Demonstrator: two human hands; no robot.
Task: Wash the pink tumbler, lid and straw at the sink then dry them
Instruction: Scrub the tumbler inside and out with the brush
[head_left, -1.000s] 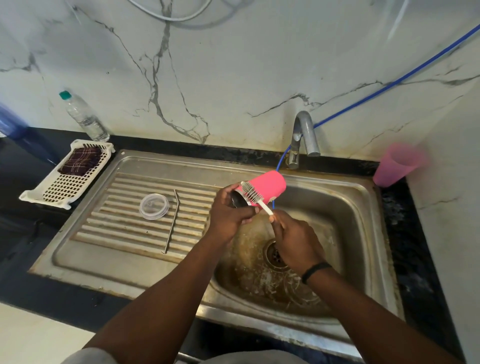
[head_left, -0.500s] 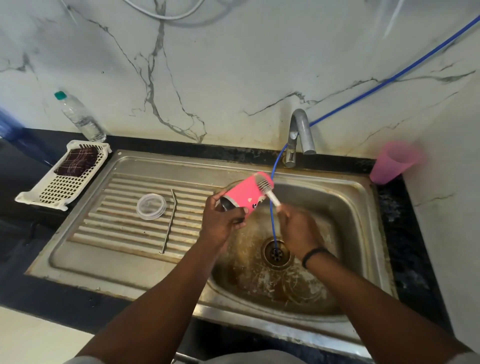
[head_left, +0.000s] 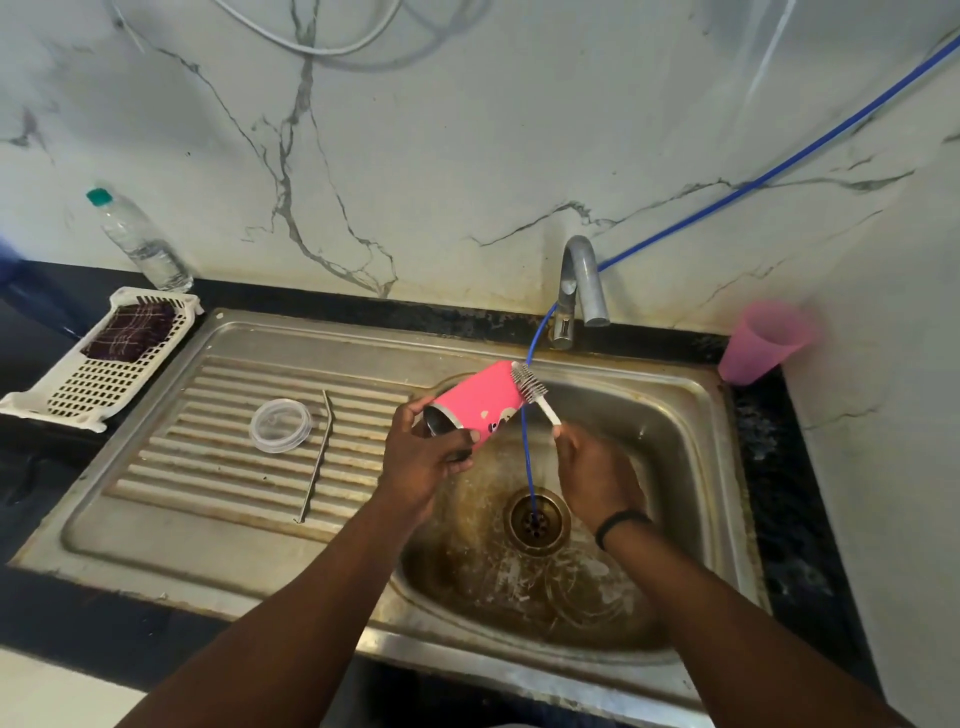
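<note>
So we're in the scrubbing part of the wash, and only the tumbler (head_left: 480, 402) is getting any attention. The left hand (head_left: 426, 457) has its fingers wrapped round the open end and holds the tumbler tipped on its side over the sink (head_left: 691, 467), with the closed base pointing up toward the tap (head_left: 579, 283). The right hand (head_left: 597, 473) pinches the white handle of a small bottle brush (head_left: 531, 387), and the bristles sit right against the base edge of the tumbler, so it looks like the outside is being worked, not the inside.

I can't see any water coming out of the tap. A thin blue hose (head_left: 530, 457) runs from behind the tap down into the drain (head_left: 535, 519), passing between the two hands.

The lid (head_left: 280, 425) lies flat on the ribbed draining board, and the metal straw (head_left: 318, 457) lies just beside it on its right. Neither is being touched, so my guess is both are still waiting their turn.

Next, I'd say, the brush has to go round the rest of the outside and into the mouth, which means the left hand has to turn the tumbler without dropping it. Then comes a rinse. Drying is a long way off; there's a folded dark cloth (head_left: 132, 332) in the white basket (head_left: 67, 395) far left that would probably do.
</note>
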